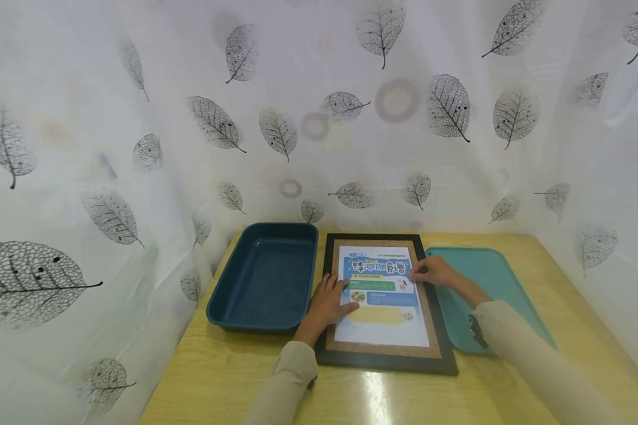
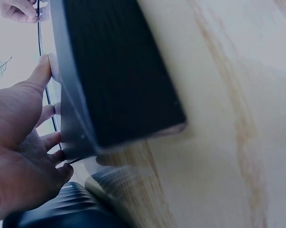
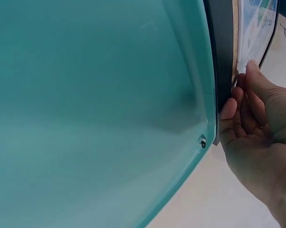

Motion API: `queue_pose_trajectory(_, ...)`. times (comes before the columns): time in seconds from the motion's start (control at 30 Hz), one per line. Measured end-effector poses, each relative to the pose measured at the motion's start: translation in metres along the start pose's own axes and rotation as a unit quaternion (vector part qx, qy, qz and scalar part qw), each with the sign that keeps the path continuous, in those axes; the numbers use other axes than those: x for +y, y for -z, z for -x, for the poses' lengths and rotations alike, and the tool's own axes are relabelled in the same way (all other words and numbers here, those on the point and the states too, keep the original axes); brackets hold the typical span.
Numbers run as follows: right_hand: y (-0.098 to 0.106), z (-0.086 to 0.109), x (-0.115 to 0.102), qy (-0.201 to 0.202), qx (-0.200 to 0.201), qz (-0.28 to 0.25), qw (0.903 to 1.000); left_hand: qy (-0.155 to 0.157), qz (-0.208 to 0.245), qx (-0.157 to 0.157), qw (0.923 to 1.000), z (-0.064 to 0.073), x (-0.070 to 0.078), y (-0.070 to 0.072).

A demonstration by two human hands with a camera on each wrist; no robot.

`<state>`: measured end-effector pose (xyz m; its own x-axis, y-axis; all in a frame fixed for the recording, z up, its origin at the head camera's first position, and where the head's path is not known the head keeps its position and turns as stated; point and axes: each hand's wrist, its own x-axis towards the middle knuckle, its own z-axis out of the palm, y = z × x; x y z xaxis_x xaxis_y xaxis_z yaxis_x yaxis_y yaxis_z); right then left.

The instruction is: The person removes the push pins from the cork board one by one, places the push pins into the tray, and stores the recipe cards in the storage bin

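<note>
A printed sheet (image 1: 380, 327) with blue lettering lies on a brown board inside a black frame (image 1: 385, 360). My left hand (image 1: 328, 300) rests on the frame's left side, fingers spread and thumb reaching onto the sheet. In the left wrist view, its fingers (image 2: 50, 140) lie along the frame's edge. On the sheet's right edge, my right hand (image 1: 437, 271) pinches the paper between thumb and curled fingers. The right wrist view shows the thumb (image 3: 259, 80) at the glossy sheet's border. Whether something small is also between those fingertips is hidden.
Left of the frame stands a deep dark-blue tray (image 1: 218, 307). A flat teal tray (image 1: 489, 274) lies to the right, partly under my right forearm, with a small dark spot at its corner. A leaf-patterned curtain (image 1: 308, 59) hangs around the wooden table (image 1: 228, 372).
</note>
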<state>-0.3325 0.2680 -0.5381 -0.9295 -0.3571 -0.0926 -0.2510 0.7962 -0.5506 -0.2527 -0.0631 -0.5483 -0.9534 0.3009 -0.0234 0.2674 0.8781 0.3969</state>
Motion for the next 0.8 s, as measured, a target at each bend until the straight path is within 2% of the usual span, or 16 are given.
queue_pose_trajectory(0.33,-0.0060,-0.0006,0.0010,0.006,0.018,-0.017,0.9997,0.003,0.004,-0.004,1.0000,0.0015,-0.0009,0.0013)
queue_pose_trajectory(0.8,-0.0037,-0.0042,0.0052,0.010,0.053,-0.026,0.9982,0.001,0.001,0.001,1.0000,-0.0001,-0.0007,0.0004)
